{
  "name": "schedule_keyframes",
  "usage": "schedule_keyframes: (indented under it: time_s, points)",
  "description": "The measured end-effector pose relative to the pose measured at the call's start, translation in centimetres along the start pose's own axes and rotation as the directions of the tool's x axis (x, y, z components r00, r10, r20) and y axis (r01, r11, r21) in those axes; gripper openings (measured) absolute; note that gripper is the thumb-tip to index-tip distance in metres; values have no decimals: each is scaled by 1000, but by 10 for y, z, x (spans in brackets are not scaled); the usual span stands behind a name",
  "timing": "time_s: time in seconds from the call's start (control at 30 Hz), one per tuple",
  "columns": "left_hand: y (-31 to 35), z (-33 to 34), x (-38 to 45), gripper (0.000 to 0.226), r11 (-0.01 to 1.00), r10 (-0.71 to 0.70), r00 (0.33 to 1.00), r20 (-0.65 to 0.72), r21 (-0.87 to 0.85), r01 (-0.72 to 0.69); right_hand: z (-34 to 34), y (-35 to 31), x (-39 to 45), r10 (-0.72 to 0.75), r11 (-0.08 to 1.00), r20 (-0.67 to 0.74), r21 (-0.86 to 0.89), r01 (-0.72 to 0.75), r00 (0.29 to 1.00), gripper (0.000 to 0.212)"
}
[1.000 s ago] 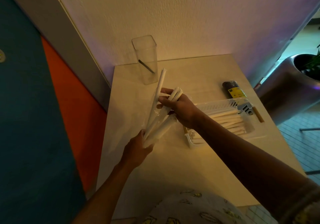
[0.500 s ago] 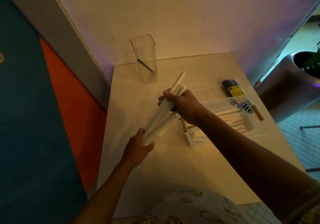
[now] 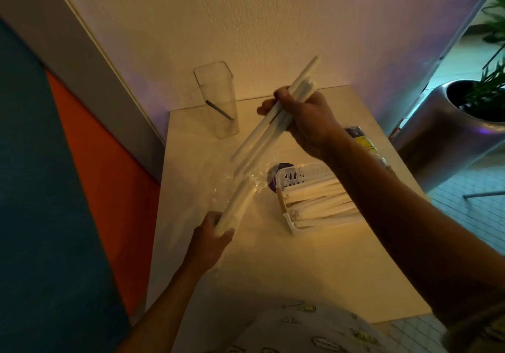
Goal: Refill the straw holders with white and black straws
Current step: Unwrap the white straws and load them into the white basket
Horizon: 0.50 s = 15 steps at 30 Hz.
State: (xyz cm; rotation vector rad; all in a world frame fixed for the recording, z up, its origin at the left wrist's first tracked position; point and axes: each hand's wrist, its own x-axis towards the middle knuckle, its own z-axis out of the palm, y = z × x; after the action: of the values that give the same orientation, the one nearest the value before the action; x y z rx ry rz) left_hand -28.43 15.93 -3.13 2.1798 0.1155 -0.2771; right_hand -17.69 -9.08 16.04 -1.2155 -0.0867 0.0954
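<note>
Right hand (image 3: 306, 123) grip clamped on white straws (image 3: 262, 139) — left hand (image 3: 210, 240) round clear wrapper (image 3: 232, 205).

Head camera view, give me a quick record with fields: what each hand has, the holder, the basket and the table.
right hand: grips a bunch of white straws, raised and tilted
left hand: holds the clear plastic wrapper around the lower straws
straw holder: clear, square, upright near the wall, one black straw leaning inside
basket: white, slotted, holds more white straws lying flat
table: pale top, dark packet with yellow label at the far right
</note>
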Motion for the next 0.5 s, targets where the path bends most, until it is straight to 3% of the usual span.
schedule_keyframes:
  time_s: [0.17,0.27,0.37,0.5]
  points:
    - [-7,3,3,45,997,-71,996,-45,-20,70,-13,-24,16,-204,964,17,-174,204,979,12]
    - [-9,4,2,44,996,-87,994,-60,5,88,-28,-29,19,-238,811,85,-531,246,967,16]
    - [-9,3,-1,41,996,-77,994,-83,42,80,-48,-21,17,-29,550,144,-824,136,989,11]
    - [-7,1,-1,43,997,-69,992,-106,29,73,-76,15,2,324,206,91,-978,24,942,9]
